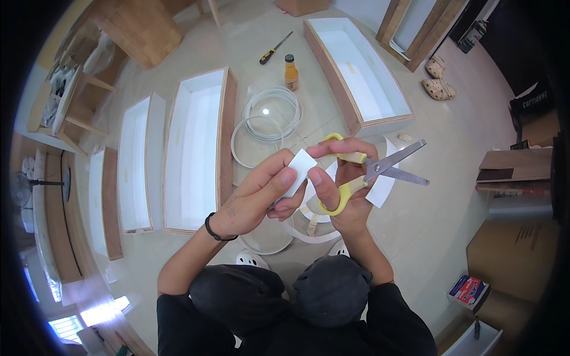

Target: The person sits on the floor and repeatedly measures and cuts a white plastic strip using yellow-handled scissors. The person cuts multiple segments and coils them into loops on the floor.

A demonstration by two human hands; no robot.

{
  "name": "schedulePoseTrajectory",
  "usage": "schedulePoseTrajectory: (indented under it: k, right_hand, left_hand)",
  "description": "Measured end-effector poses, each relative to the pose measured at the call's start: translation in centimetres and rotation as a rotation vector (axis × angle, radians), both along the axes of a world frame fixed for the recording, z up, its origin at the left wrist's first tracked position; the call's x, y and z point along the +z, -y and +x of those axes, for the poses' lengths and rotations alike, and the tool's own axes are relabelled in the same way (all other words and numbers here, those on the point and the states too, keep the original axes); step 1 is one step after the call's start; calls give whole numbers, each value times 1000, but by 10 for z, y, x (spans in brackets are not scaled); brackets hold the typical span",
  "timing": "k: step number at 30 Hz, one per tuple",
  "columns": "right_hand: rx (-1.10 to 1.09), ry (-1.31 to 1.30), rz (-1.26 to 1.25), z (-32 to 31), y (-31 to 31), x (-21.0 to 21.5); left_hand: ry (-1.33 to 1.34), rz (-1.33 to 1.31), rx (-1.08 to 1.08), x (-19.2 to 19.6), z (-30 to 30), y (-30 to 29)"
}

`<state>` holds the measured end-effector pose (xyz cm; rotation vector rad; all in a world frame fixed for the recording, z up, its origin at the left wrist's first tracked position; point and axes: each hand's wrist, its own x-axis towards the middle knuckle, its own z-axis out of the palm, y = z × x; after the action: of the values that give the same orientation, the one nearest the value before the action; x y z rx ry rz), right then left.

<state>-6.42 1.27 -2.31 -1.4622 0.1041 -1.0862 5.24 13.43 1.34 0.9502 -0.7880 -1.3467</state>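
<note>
I pinch a strip of white edge banding (301,168) between the thumb and fingers of my left hand (255,199), its free end standing up just left of the scissors (374,169). My right hand (343,190) is closed through the yellow handles, and the steel blades stand parted, pointing right. The rest of the strip curls down below my hands toward the floor (439,231), looping near my knees. Farther off, straight ahead, lies a coil of the same white banding (270,115), with a small orange bottle (290,71) just beyond it and a screwdriver (274,48) farther still. To the left lie long open drawer boxes (199,148) with white insides; another lies far right (356,71). A pair of sandals (438,80) lies at the far right.
</note>
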Motion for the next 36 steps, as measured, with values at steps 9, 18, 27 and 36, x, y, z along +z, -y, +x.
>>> schedulePoseTrajectory:
  k: [9, 18, 27, 36]
  right_hand:
    - [39, 70, -83, -2, 5, 2]
    - [-64, 77, -199, -4, 6, 1]
    - [-76, 68, -276, -6, 5, 5]
    - [-300, -72, -625, -13, 4, 11]
  left_hand:
    - [-1, -8, -43, 5, -1, -1]
    - [46, -21, -57, 7, -2, -1]
    - [25, 30, -35, 11, -4, -3]
    - [9, -3, 5, 9, -9, 0]
